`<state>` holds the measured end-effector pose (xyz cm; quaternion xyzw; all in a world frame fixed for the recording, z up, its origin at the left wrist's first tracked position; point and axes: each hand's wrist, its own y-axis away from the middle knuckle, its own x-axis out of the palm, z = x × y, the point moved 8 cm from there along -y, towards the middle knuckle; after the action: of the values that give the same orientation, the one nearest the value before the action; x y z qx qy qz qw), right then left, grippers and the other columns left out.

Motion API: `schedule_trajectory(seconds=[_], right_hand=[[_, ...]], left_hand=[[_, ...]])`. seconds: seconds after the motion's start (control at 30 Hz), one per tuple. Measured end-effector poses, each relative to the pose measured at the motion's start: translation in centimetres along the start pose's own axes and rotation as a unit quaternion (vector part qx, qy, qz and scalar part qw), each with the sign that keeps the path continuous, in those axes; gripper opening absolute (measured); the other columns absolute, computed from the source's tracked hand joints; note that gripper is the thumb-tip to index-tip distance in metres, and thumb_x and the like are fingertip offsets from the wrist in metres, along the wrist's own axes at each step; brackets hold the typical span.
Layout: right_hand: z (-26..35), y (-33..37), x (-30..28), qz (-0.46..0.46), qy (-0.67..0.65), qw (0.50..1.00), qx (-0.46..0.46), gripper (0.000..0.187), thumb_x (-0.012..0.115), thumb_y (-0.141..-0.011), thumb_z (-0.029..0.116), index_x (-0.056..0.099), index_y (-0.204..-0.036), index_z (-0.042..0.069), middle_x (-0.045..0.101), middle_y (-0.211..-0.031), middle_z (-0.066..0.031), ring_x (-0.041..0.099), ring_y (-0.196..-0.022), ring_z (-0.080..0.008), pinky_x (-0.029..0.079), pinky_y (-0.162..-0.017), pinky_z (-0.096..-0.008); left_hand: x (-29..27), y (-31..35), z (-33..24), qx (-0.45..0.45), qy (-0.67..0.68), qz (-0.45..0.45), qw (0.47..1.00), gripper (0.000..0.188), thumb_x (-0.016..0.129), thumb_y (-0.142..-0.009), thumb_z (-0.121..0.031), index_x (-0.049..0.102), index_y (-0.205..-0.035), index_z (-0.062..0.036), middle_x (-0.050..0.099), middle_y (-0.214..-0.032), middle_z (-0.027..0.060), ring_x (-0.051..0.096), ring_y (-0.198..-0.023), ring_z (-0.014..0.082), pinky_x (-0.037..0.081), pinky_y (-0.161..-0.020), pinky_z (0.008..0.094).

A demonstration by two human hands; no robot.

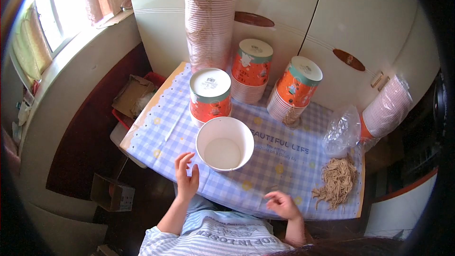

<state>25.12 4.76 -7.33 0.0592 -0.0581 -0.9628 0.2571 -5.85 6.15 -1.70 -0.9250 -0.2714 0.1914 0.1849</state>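
In front of me a white paper bucket (245, 144) stands upright on the table, its mouth facing up. Just left of its near side, my left hand (186, 180) is raised with thumb and fingers apart, holding nothing visible. My right hand (283, 205) hovers over the table's near edge, right of the bucket and apart from it. Its fingers are loosely bent, and I see nothing in them. Behind the white bucket, an orange and green printed paper bucket (210, 106) sits upside down.
Upside-down bucket stacks (252, 68) (296, 85) stand farther back. A tall wrapped stack (210, 28) is at back left, another wrapped stack (387, 106) leans at right. A clear plastic bag (342, 130) and a tan cord heap (337, 182) lie on the checked tablecloth (163, 135).
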Motion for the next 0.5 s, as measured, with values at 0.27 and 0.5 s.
schedule_trajectory(seconds=[0.27, 0.5], right_hand=[[4.3, 4.7, -8.9, -0.115, -0.347, 0.908, -0.207, 0.031, 0.065, -0.077, 0.017, 0.047, -0.100, 0.006, 0.054, -0.063, -0.0063, 0.041, -0.046, -0.0086, 0.030, -0.040, -0.0221], [6.5, 7.4, -11.1, -0.049, -0.531, 0.760, -0.372, 0.009, 0.047, -0.083, 0.005, 0.046, -0.091, 0.001, 0.050, -0.086, -0.0137, 0.042, -0.052, -0.0157, 0.032, -0.040, -0.0252]], left_hand=[[1.4, -2.6, -4.0, 0.219, -0.270, 0.157, 0.925, 0.037, 0.060, -0.061, 0.001, 0.061, -0.094, -0.0152, 0.048, -0.116, 0.0041, 0.046, -0.095, 0.0271, 0.041, -0.082, 0.0376], [3.9, 0.6, -6.3, 0.327, -0.235, 0.309, 0.862, 0.022, 0.060, -0.067, -0.008, 0.062, -0.088, -0.0144, 0.058, -0.086, -0.0024, 0.052, -0.085, 0.0161, 0.045, -0.071, 0.0308]])
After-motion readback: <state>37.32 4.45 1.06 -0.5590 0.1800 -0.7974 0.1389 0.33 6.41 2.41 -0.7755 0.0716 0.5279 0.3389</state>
